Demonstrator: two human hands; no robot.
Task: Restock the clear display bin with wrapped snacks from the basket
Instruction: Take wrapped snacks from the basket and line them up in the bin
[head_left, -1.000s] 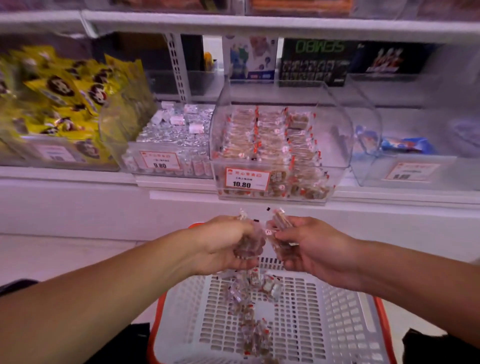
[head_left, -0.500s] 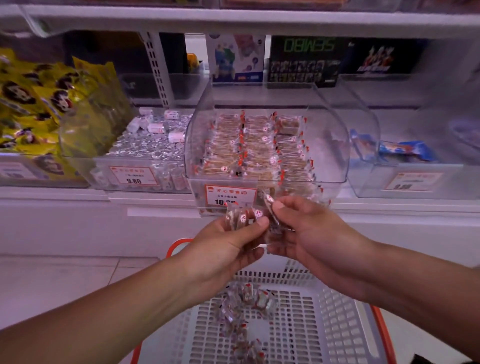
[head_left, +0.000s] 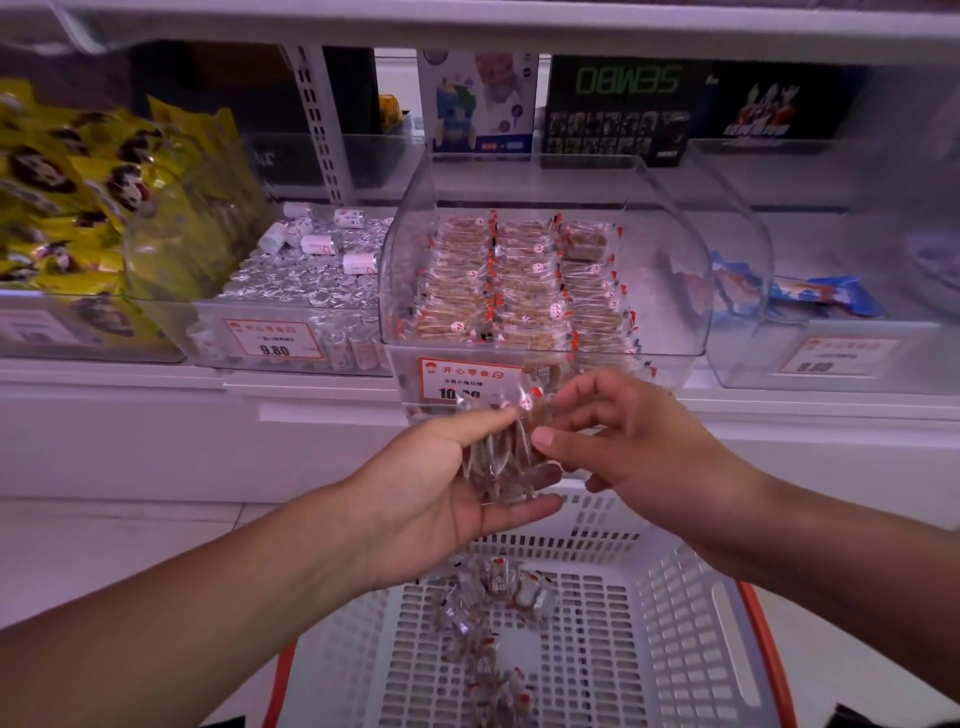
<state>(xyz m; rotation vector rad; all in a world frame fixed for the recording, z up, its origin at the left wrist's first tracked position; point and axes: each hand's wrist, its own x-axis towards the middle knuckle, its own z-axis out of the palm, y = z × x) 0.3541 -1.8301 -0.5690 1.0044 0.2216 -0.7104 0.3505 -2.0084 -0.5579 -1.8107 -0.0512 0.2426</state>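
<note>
Several clear-wrapped brown snacks (head_left: 501, 457) sit stacked, gripped between both hands' curled fingers (head_left: 576, 402).

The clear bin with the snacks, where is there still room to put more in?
The clear bin has a bare strip on its right side, between the third row of snacks and the right wall. The left and middle rows are packed tight, with no gap.

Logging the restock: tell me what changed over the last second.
Both hands rose from above the white slotted basket to the front of the clear plastic display bin. The left hand keeps its bunch of clear-wrapped snacks; the right hand pinches it. The bin's rows and the basket's snacks look unchanged.
</note>
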